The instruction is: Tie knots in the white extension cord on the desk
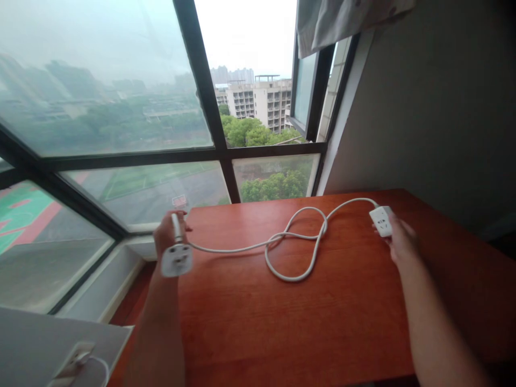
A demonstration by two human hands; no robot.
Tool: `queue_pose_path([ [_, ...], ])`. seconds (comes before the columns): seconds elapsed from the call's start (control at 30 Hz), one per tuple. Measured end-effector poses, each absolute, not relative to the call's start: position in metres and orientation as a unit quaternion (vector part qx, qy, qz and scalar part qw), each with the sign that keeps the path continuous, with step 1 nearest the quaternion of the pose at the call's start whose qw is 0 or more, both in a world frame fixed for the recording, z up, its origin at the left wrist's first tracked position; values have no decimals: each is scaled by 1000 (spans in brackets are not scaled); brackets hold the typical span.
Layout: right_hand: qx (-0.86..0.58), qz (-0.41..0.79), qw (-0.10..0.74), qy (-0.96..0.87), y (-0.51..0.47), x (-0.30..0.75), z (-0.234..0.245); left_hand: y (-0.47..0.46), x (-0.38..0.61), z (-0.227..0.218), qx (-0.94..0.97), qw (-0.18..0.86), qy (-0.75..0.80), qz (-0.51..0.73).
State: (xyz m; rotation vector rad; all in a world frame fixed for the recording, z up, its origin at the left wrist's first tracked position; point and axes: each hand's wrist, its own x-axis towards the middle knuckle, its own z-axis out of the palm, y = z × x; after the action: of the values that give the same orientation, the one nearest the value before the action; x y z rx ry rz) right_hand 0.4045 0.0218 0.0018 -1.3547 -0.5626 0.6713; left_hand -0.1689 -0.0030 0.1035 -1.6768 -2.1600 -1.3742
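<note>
A white extension cord (226, 251) lies across the reddish-brown table (258, 328), with a loose figure-eight tangle in its middle. At the table's left edge, my left hand (163, 234) is closed around the cord's left end. A white block with dark slots (177, 262) hangs just below that hand, slightly blurred; how the fingers grip behind it is partly hidden. Over on the right, my right hand (401, 236) pinches a white socket block (381, 221) joined to the cord's other end. Its face with socket holes points toward me.
Framed windows (121, 161) rise behind the table, one pane (306, 91) swung open. A grey wall (423, 107) stands to the right, below a hanging curtain (346, 21). At lower left, a plug (83, 358) sits in a wall outlet on a white ledge.
</note>
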Motion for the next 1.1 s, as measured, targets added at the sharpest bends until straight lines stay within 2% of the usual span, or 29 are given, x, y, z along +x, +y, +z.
queue_pose_path([
  [0.13,-669,237,591,-382,18,401,-1,-1,-140,103,-687,43,-646,-329],
  [0.23,-739,133,470,-464,15,404,4,-2,-124,108,-733,35,-633,-248],
  [0.37,-809,40,271,-520,14,399,17,-4,-120,110,-742,10,-631,-227],
  [0.47,-832,11,211,-513,16,393,21,-2,-120,106,-718,22,-658,-225],
  [0.63,-818,-63,212,-531,19,383,14,4,-110,93,-688,114,-676,-239],
  [0.77,-718,-127,323,-603,28,361,15,4,-98,86,-683,170,-673,-225],
  [0.83,-653,-89,373,-653,36,346,17,1,-90,85,-681,176,-671,-236],
  [0.93,-635,39,374,-675,49,323,16,-2,-76,83,-711,149,-638,-255],
  [1.1,-675,203,355,-614,62,302,6,-5,-49,73,-825,-8,-532,-192],
])
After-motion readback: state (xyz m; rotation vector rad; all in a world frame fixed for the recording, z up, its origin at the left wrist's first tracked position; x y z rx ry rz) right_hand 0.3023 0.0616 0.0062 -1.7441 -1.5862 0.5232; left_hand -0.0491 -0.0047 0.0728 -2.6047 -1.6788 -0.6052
